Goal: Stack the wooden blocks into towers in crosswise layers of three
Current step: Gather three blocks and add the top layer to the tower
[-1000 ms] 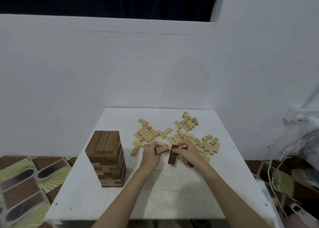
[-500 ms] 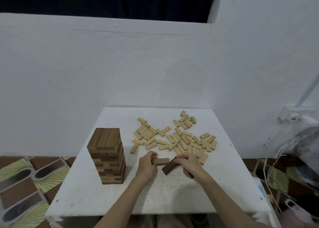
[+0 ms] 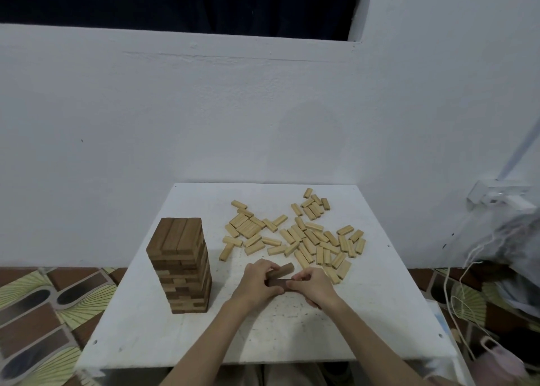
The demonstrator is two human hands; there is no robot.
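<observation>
A finished tower (image 3: 181,264) of brown blocks in crosswise layers stands on the left of the white table (image 3: 380,312). Several pale loose blocks (image 3: 295,233) lie scattered across the far middle and right. In front of them, my left hand (image 3: 257,283) grips a light brown block (image 3: 282,269) that juts up to the right. My right hand (image 3: 314,287) pinches the end of a darker brown block (image 3: 277,283) lying low between both hands. The fingers hide most of both blocks.
A white wall rises right behind the table. Patterned floor tiles (image 3: 38,312) show on the left. On the right hang white cords (image 3: 455,292) beside a translucent bag (image 3: 514,239), near a wall socket (image 3: 496,197).
Both hands have drawn back from the loose pile toward me, each carrying a brown block. The dark block, upright a second ago, now lies flat between the hands.
</observation>
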